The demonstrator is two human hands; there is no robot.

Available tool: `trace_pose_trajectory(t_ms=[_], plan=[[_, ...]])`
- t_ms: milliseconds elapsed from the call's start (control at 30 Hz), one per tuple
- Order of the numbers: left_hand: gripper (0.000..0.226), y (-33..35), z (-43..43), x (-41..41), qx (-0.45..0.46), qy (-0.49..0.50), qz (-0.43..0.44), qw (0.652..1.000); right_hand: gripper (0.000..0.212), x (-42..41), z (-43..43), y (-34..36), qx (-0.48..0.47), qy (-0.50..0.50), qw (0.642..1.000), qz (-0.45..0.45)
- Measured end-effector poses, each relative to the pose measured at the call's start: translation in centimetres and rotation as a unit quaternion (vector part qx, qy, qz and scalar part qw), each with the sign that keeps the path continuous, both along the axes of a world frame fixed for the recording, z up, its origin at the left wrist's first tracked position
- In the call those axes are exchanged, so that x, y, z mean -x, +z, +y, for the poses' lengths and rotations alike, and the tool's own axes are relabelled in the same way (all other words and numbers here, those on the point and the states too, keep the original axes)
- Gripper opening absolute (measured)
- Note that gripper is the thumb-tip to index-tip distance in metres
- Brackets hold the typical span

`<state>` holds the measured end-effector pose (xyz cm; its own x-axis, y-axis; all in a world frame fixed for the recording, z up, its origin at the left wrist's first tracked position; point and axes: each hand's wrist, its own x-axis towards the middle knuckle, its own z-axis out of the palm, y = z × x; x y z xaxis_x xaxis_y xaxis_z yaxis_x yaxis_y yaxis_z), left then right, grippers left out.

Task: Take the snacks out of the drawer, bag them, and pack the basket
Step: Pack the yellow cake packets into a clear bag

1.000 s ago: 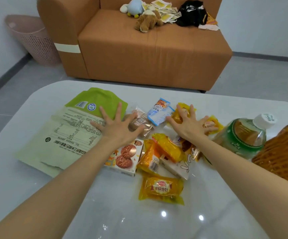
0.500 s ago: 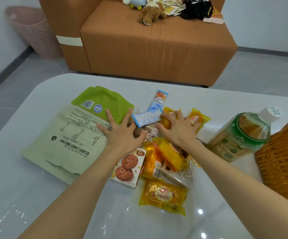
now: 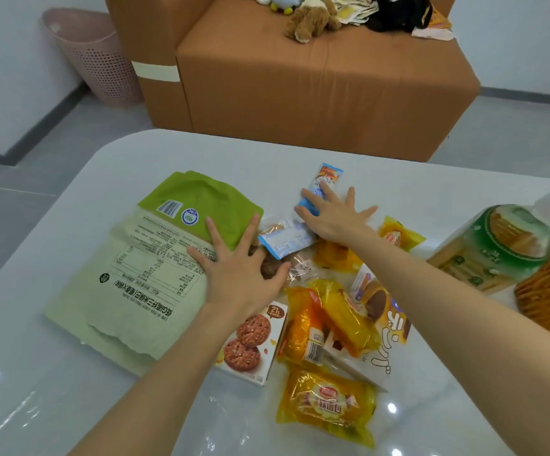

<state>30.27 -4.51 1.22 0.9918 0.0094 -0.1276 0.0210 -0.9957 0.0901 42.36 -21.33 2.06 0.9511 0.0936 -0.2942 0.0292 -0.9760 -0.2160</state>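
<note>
Head camera looks forward and down, close over the table [image 3: 398, 179], facing the sofa [image 3: 300, 83].

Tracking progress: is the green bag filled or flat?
Flat: the green bag lies spread on the table, snacks loose beside it.

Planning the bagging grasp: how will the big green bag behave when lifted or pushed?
The green bag lies flat and creased, so likely empty, light and floppy; lifted by one edge it should sag. On the glossy table it may slide easily when pushed.
</note>
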Motion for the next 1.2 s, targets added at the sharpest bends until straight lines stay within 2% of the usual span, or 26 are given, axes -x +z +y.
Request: trace_pose_trajectory(t_ms=[167, 267, 300, 433, 767, 967, 1067, 1133, 1200], plan=[[0.073, 0.1, 0.0, 0.0, -0.004, 0.001, 0.009, 1.0, 0.061, 1.1, -0.4, -1.4, -0.013, 0.008, 1.0, 0.004], [0.07, 0.2, 0.1, 0.1, -0.003, -0.004, 0.011, 1.0, 0.088, 2.6, -1.1, -2.1, -0.045, 0.042, 0.998, 0.001], [0.069, 0.2, 0.1, 0.2, -0.003, -0.006, 0.012, 1.0, 0.09, 3.3, -1.3, -2.1, -0.057, 0.04, 0.998, -0.004], [0.063, 0.3, 0.1, 1.4, 0.001, -0.017, 0.018, 1.0, 0.062, 6.5, -1.5, -1.2, -0.066, 0.04, 0.997, -0.004], [0.059, 0.6, 0.2, 6.3, 0.025, -0.059, 0.016, 0.998, 0.058, 13.4, -1.3, -1.9, -0.059, 0.031, 0.996, -0.064], [0.058, 1.7, -0.2, 9.4, 0.026, -0.099, 0.067, 0.993, 0.046, 18.2, -3.2, -2.1, -0.051, 0.001, 0.993, -0.109], [0.047, 3.0, 0.6, 11.9, 0.075, -0.107, 0.042, 0.991, 0.042, 21.3, -4.9, -0.9, -0.048, 0.012, 0.995, -0.083], [0.041, 4.3, 1.1, 14.3, 0.128, -0.084, 0.012, 0.988, 0.042, 23.4, -5.7, 0.7, -0.046, 0.01, 0.991, -0.122], [0.044, 6.2, 1.4, 16.8, 0.141, -0.077, -0.004, 0.987, 0.04, 25.6, -6.0, 2.7, -0.072, 0.002, 0.983, -0.171]])
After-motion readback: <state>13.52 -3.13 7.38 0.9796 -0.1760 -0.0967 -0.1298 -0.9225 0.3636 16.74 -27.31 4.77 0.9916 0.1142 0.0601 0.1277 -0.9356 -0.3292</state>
